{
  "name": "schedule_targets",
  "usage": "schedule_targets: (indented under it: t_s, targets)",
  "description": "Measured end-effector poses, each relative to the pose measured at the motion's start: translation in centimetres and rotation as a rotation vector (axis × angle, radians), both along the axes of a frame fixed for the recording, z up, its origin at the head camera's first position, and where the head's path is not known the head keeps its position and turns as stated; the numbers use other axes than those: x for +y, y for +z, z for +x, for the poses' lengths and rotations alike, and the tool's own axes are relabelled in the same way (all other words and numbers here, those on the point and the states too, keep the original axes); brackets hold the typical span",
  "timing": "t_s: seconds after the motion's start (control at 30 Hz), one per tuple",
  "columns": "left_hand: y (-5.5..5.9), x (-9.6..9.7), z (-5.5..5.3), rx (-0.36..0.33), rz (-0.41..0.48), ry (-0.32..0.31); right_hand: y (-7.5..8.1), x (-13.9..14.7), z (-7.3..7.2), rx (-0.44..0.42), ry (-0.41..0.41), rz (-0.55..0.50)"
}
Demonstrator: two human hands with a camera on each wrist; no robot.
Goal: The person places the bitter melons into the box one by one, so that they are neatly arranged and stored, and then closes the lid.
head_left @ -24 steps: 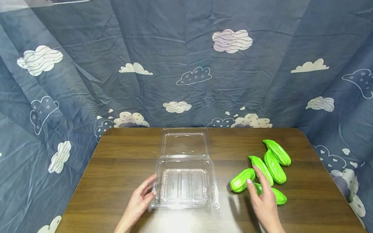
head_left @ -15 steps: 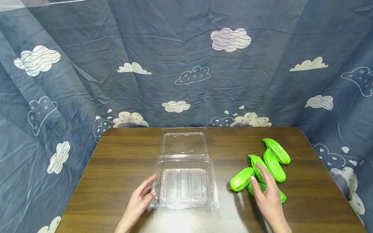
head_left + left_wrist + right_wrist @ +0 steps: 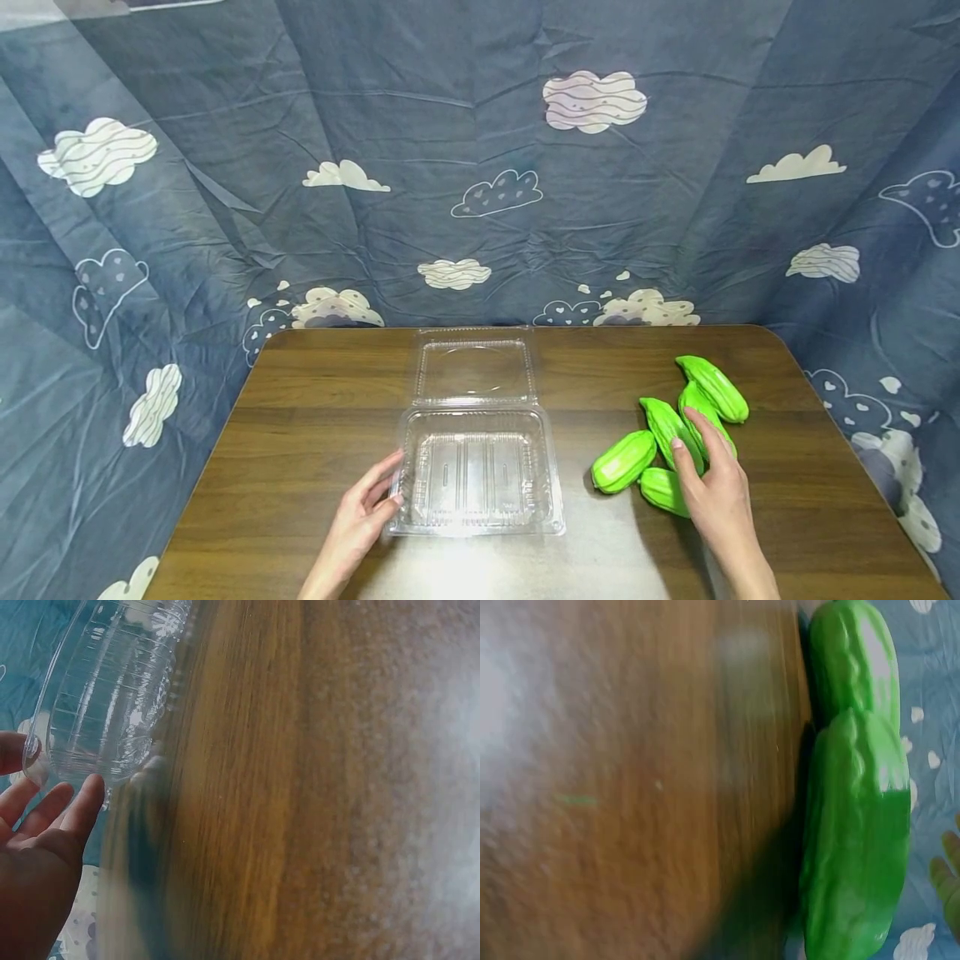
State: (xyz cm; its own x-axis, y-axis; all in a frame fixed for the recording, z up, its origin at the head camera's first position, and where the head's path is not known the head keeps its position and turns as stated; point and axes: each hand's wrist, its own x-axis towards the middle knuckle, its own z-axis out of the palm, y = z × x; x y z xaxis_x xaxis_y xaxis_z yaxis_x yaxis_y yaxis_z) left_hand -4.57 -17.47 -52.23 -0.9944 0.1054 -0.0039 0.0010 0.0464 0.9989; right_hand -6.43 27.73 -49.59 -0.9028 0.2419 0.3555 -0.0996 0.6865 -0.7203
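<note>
Fingers of the left hand [image 3: 354, 515] pinch the left rim of a clear box [image 3: 480, 479], near its front corner. That light grip probably keeps the box from sliding; it looks too slight for lifting. The box stands left of the middle on a brown wooden table [image 3: 255, 467], its lid [image 3: 476, 371] folded fully back toward the far edge, which leaves the inside reachable from above. No gourd lies in it.

Right of the box are five bright green gourds [image 3: 663, 421], grouped loosely, some touching. They seem to be set on that side to be within easy reach of the right hand [image 3: 716, 496], which is over the near part of the group. Its thumb and forefinger are spread apart with nothing between them; whether a fingertip brushes a gourd, I cannot tell. The palm hides part of the nearest gourd. The right wrist view shows two gourds close up, one overlapping the other, and a few fingers just entering at the edge. Behind everything hangs a blue curtain [image 3: 495, 125] with white clouds.

Compared with half a second ago, the right hand has shifted rightward and slightly farther from the person, uncovering the left end of the nearest gourd and covering its right end. The left hand, box and gourds look unmoved.
</note>
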Motion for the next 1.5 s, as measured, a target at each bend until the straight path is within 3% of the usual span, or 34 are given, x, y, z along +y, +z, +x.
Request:
schedule_targets:
  t_s: [0.27, 0.67, 1.13, 1.5]
  targets:
    - [0.0, 0.1, 0.0, -0.031, 0.011, 0.02, -0.1, 1.9, -1.0, -0.014, -0.012, -0.02]
    - [0.2, 0.1, 0.0, -0.046, 0.025, 0.024, 0.0, 4.9, -2.6, -0.094, 0.022, 0.096]
    - [0.4, 0.2, 0.0, -0.051, 0.022, 0.03, -0.5, 8.6, -5.3, -0.147, 0.089, 0.156]
    - [0.4, 0.1, -0.1, -0.062, 0.026, 0.023, -1.3, 11.3, -7.3, -0.143, 0.17, 0.205]
